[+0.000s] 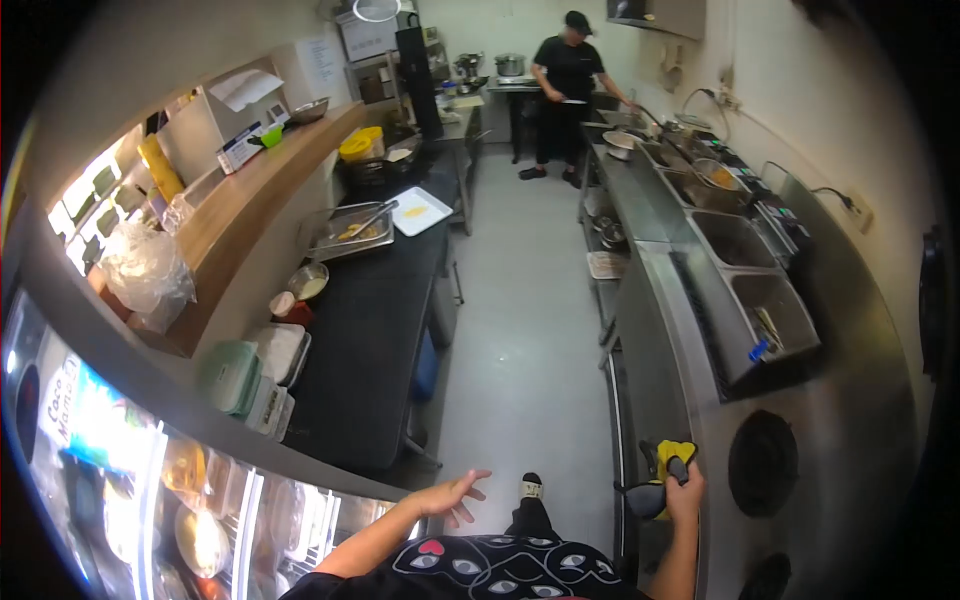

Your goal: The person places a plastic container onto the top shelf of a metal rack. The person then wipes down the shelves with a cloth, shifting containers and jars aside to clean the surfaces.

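Observation:
My right hand (686, 490) is closed around a soft-looking yellow and dark grey bundle (675, 453), whose exact kind I cannot make out. It is held just beside the front edge of the steel counter (655, 350), near a round black burner (763, 462). Over the floor, my left hand (455, 497) has its fingers spread and holds nothing. The black worktop (350, 370) lies ahead and to the left of that hand.
A grey floor aisle (510, 340) runs between the counters. At its far end a person (568, 90) in black stands at the right-hand counter. Steel wells (775, 310) line the right. A metal tray (350, 235), white tray (420, 212) and lidded containers (230, 375) stand left, above a lit display fridge (200, 500).

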Available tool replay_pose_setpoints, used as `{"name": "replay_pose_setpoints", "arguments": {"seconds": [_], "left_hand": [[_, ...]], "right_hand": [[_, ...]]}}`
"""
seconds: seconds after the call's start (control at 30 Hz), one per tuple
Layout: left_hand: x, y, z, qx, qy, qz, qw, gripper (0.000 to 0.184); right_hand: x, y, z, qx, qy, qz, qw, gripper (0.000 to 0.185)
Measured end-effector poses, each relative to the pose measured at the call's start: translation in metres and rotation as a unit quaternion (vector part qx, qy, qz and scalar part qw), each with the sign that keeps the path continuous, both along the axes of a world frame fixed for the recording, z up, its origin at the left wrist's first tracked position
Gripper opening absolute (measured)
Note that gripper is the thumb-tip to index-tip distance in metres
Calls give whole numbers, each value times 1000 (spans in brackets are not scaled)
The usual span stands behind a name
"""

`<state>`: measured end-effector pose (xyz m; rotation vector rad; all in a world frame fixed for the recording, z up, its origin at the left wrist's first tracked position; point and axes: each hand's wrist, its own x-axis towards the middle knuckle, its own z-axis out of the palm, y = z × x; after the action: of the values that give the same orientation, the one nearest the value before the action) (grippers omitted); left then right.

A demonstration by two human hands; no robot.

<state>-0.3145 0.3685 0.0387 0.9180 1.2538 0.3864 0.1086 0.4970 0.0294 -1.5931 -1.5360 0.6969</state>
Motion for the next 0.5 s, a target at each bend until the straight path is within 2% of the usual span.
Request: {"name": "replay_pose_setpoints", "arguments": {"seconds": [0.17,0.27,0.33,0.37,0.47,0.5], "left_hand": [[-41,74,-32,9,112,63,992,79],[-67,124,-13,84,216,44,972,72],[-90,150,-7,129,288,16,949,70],[-100,163,-7,113,265,78,954,68],[-127,197,-5,123,342,119,924,69],[-129,208,8,92,349,111,926,65]], "right_hand": [[-34,120,-15,25,75,26,997,29],[-66,185,14,4,25,46,999,34],[-83,231,7,6,18,68,998,36],[-90,252,4,17,23,87,996,36],[-119,299,14,17,20,115,993,36],[-127,312,17,10,13,118,993,36]]}}
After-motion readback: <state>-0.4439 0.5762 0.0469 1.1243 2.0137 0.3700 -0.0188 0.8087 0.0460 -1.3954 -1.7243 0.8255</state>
